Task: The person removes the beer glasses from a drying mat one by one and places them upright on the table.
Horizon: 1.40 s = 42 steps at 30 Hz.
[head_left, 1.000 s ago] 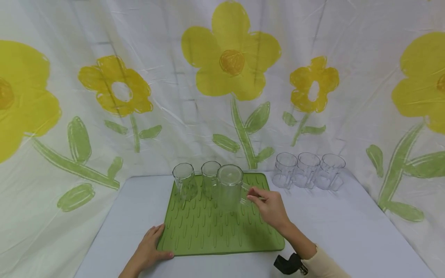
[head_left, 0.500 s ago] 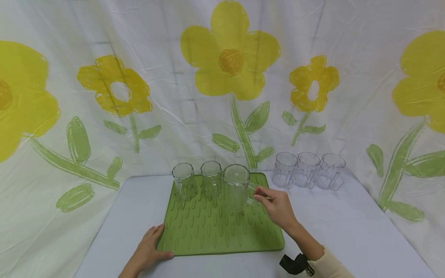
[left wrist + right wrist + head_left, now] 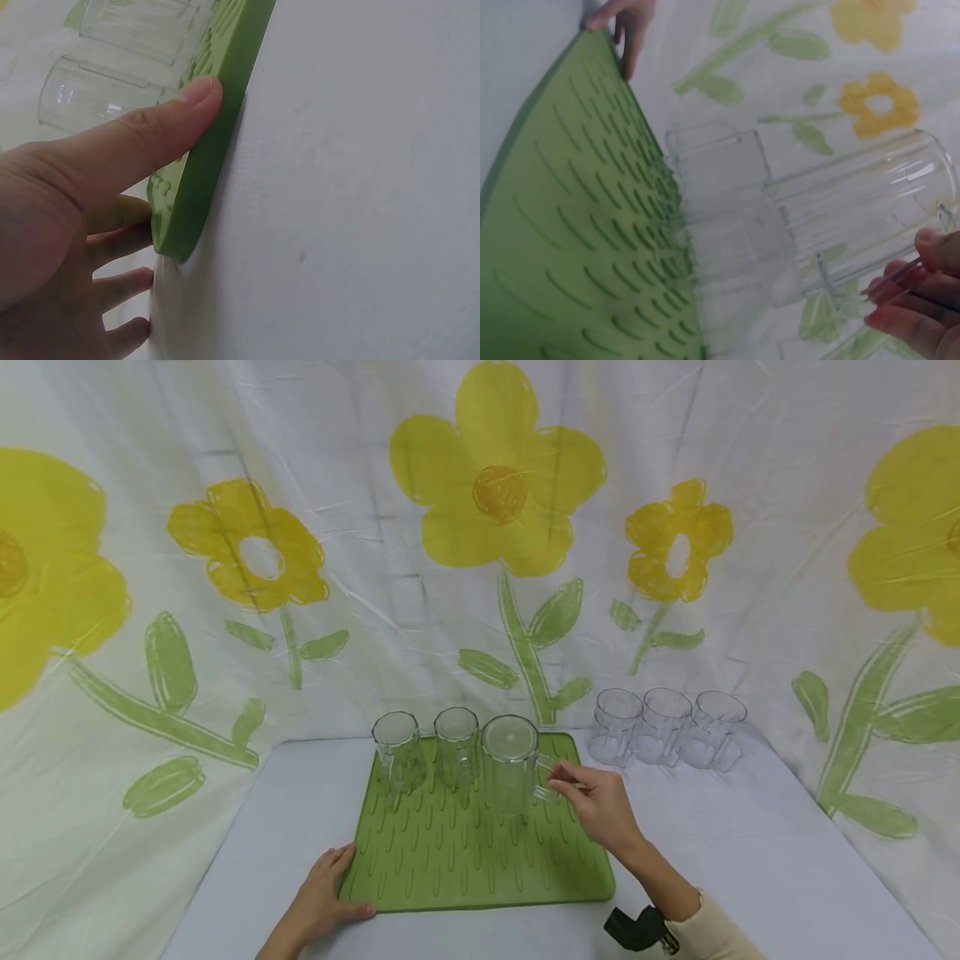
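Note:
My right hand (image 3: 600, 802) pinches the handle of a clear glass mug (image 3: 510, 768) over the green ridged mat (image 3: 480, 868). Base up, this mug overlaps the mat's back half in the head view. In the right wrist view, thumb and fingers close on the handle of the tilted-looking mug (image 3: 862, 202). Two more glass mugs, one at the left (image 3: 399, 752) and one nearer the middle (image 3: 456, 747), stand at the mat's back. At the front left corner my left hand (image 3: 322, 889) touches the mat, thumb (image 3: 201, 91) on its front edge, fingers straight along its left side.
Three clear glass mugs (image 3: 667, 727) stand in a row at the back right of the white table (image 3: 765, 860). Behind the table hangs a white curtain (image 3: 360, 635) with yellow flowers. A black strap piece (image 3: 636, 930) hangs by the right sleeve.
The right hand has carried the held mug a little to the right, away from the two mugs on the mat, and then stayed nearly still. The left hand keeps its place.

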Tool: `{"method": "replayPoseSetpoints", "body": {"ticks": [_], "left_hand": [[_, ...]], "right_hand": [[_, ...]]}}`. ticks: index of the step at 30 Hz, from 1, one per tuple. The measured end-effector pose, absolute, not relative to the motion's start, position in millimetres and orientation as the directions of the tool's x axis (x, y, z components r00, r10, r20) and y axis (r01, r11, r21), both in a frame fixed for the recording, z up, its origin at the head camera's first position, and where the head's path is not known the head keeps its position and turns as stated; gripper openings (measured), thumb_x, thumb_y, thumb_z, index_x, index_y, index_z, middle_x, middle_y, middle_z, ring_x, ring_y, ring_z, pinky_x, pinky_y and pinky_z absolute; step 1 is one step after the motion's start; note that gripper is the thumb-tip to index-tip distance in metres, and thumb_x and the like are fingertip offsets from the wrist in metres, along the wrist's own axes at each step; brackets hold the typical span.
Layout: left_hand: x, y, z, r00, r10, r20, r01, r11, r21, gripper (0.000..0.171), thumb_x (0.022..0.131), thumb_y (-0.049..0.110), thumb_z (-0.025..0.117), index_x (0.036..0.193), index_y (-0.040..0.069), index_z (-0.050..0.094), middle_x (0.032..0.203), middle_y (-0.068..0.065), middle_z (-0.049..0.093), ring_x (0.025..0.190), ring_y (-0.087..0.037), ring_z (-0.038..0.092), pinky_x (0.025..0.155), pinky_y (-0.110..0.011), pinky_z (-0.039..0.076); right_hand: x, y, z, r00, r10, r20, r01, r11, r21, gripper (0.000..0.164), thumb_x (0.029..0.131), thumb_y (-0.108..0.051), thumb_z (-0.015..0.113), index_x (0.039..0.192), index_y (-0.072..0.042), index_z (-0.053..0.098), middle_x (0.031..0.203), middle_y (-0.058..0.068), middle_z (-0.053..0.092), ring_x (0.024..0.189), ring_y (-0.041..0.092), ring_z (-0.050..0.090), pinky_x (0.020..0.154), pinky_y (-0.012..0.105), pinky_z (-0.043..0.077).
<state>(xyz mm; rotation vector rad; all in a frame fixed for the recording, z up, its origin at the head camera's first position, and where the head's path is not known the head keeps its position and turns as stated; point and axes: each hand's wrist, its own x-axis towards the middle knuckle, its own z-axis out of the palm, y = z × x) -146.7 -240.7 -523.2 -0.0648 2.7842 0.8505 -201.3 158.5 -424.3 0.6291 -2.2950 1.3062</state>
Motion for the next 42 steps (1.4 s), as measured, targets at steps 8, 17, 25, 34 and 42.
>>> {"method": "replayPoseSetpoints", "body": {"ticks": [8, 17, 25, 34, 42], "left_hand": [[-146, -240, -521, -0.975, 0.033, -0.221, -0.093, 0.838, 0.537, 0.117, 0.057, 0.047, 0.089, 0.147, -0.005, 0.035, 0.149, -0.030, 0.037, 0.141, -0.054, 0.023, 0.112, -0.068, 0.027], [-147, -241, -518, -0.968, 0.052, -0.245, -0.087, 0.846, 0.527, 0.115, 0.059, 0.045, 0.089, 0.147, -0.006, 0.035, 0.148, -0.033, 0.036, 0.139, -0.056, 0.024, 0.110, -0.069, 0.029], [-148, -244, -518, -0.965, 0.060, -0.254, -0.085, 0.848, 0.523, 0.116, 0.058, 0.046, 0.089, 0.147, -0.006, 0.035, 0.149, -0.033, 0.035, 0.140, -0.055, 0.023, 0.111, -0.068, 0.027], [-150, -244, -516, -0.966, 0.056, -0.254, -0.087, 0.850, 0.520, 0.117, 0.057, 0.046, 0.089, 0.147, -0.006, 0.035, 0.148, -0.034, 0.035, 0.140, -0.055, 0.023, 0.111, -0.069, 0.027], [-150, -243, -515, -0.962, 0.053, -0.267, -0.097, 0.848, 0.521, 0.117, 0.057, 0.046, 0.089, 0.146, -0.006, 0.035, 0.148, -0.035, 0.034, 0.140, -0.055, 0.023, 0.111, -0.069, 0.027]], "right_hand": [[-205, 160, -426, -0.756, -0.207, 0.621, -0.638, 0.444, -0.629, 0.011, 0.082, 0.004, 0.072, 0.088, -0.005, 0.073, 0.080, 0.007, 0.075, 0.074, 0.015, 0.072, 0.061, 0.019, 0.059], [-212, 164, -427, -0.626, -0.247, 0.740, -0.752, 0.442, -0.489, 0.017, 0.077, 0.010, 0.073, 0.088, -0.003, 0.072, 0.079, 0.010, 0.074, 0.069, 0.017, 0.071, 0.060, 0.011, 0.055], [-217, 169, -422, -0.496, -0.292, 0.818, -0.833, 0.425, -0.354, 0.028, 0.068, 0.017, 0.075, 0.090, 0.001, 0.072, 0.079, 0.009, 0.074, 0.065, 0.018, 0.070, 0.062, 0.012, 0.055], [-225, 176, -421, -0.414, -0.340, 0.844, -0.872, 0.414, -0.261, 0.018, 0.093, -0.016, 0.065, 0.095, 0.001, 0.072, 0.083, 0.011, 0.075, 0.069, 0.018, 0.070, 0.061, 0.014, 0.055], [-224, 179, -418, -0.319, -0.364, 0.875, -0.892, 0.428, -0.147, 0.032, 0.098, -0.024, 0.056, 0.093, 0.003, 0.072, 0.083, 0.011, 0.075, 0.067, 0.018, 0.070, 0.057, 0.018, 0.055]]}}
